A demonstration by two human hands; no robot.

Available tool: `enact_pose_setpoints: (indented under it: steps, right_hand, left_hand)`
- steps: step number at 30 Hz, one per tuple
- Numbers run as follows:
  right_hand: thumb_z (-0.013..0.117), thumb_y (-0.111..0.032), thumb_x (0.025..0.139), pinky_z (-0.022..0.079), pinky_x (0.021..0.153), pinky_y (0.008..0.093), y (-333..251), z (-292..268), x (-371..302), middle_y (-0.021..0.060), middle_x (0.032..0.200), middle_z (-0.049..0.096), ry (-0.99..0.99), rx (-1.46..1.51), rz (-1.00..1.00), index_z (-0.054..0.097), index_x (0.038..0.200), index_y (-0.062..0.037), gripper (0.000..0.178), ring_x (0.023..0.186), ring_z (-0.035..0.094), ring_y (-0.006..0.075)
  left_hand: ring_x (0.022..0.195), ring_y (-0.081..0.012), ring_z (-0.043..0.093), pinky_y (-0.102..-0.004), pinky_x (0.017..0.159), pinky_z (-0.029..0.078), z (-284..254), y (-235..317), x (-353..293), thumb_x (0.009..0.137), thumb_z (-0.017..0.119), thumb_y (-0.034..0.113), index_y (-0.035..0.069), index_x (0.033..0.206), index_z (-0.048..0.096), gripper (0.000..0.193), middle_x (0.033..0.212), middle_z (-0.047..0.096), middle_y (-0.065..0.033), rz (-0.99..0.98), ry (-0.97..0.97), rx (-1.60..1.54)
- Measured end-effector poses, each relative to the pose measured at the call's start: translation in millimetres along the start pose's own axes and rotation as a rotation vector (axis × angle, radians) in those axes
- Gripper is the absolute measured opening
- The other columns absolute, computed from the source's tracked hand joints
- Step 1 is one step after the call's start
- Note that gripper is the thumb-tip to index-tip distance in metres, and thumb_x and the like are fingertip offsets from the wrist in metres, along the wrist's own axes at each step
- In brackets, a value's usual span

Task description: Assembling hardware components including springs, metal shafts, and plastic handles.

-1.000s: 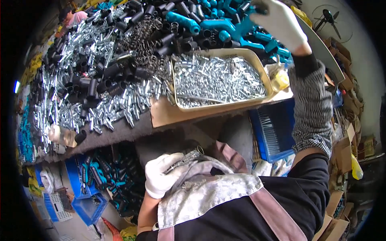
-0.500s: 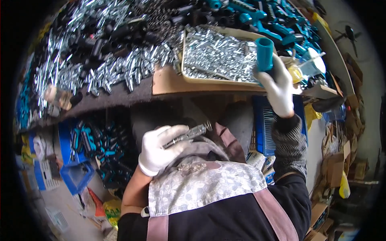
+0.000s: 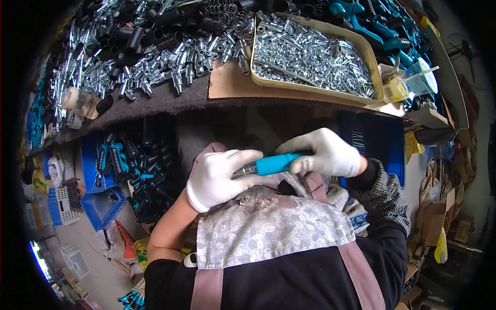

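Over my lap, both white-gloved hands meet at one assembly. My left hand [image 3: 219, 178] is closed around a silver metal cylinder [image 3: 247, 170], with thumb and fingers along its sides. A teal plastic sleeve [image 3: 274, 164] covers the cylinder's right end, lying nearly level. My right hand [image 3: 330, 152] grips the sleeve's right end, its thumb below and fingers above; that end is partly hidden by the fingers. Beyond the hands, a cream tray [image 3: 305, 85] of small silver metal parts rests on the bench.
Silver fittings [image 3: 178, 75], black tubes [image 3: 135, 39] and teal parts [image 3: 356, 20] are heaped on the bench. A clear bottle [image 3: 80, 103] lies near its left edge. On the right stands a plastic cup [image 3: 421, 77]. Teal-and-black handles [image 3: 116, 160] and a blue bin [image 3: 103, 209] sit lower left.
My right hand has come down from the tray with the teal sleeve, which now covers the end of the metal cylinder. My left hand still holds the cylinder and has shifted slightly right.
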State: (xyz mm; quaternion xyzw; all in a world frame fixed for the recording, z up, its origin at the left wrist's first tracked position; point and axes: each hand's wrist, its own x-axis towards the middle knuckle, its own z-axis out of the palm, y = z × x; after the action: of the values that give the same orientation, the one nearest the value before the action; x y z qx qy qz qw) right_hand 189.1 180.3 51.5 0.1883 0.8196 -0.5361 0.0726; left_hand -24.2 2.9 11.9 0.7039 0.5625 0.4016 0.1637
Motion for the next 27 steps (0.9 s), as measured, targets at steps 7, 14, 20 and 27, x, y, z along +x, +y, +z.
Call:
enact_pose_setpoints:
  steps: [7, 14, 20, 27]
  right_hand:
    - [0.075, -0.029, 0.089, 0.045, 0.055, 0.0244, 32, 27, 14, 0.0045, 0.078, 0.067, -0.127, 0.357, 0.042, 0.068, 0.121, 0.0022, 0.045, 0.062, 0.056, 0.009]
    - [0.074, -0.028, 0.089, 0.052, 0.064, 0.0267, 33, 49, 19, 0.0111, 0.093, 0.072, -0.089, 0.479, 0.027, 0.06, 0.13, 0.0061, 0.055, 0.074, 0.065, 0.013]
    - [0.074, -0.024, 0.089, 0.055, 0.083, 0.0336, 33, 49, 24, 0.0165, 0.111, 0.071, -0.06, 0.396, 0.052, 0.053, 0.134, 0.0106, 0.061, 0.099, 0.067, 0.0196]
    - [0.069, -0.015, 0.082, 0.054, 0.072, 0.0407, 17, -56, 1, 0.0134, 0.086, 0.067, 0.859, -0.705, -0.194, 0.071, 0.087, -0.0056, 0.01, 0.081, 0.067, 0.0338]
  left_hand:
    - [0.076, -0.0316, 0.071, -0.0383, 0.068, 0.056, -3, 8, -3, 0.072, 0.084, 0.031, 0.005, 0.116, 0.068, 0.053, 0.089, 0.071, -0.0147, -0.087, -0.167, -0.056]
    - [0.082, -0.0342, 0.07, -0.0397, 0.07, 0.056, 12, 9, -1, 0.075, 0.083, 0.035, 0.006, 0.129, 0.061, 0.065, 0.093, 0.069, -0.0163, -0.106, -0.321, -0.051]
    - [0.077, -0.0323, 0.071, -0.0382, 0.069, 0.055, 35, 4, 11, 0.072, 0.085, 0.023, 0.003, 0.116, 0.068, 0.052, 0.09, 0.07, -0.0174, -0.029, -0.243, -0.052]
    - [0.067, -0.0311, 0.069, -0.0372, 0.06, 0.054, 30, 5, 21, 0.074, 0.084, 0.026, 0.006, 0.106, 0.07, 0.04, 0.078, 0.068, -0.0134, -0.065, -0.057, -0.014]
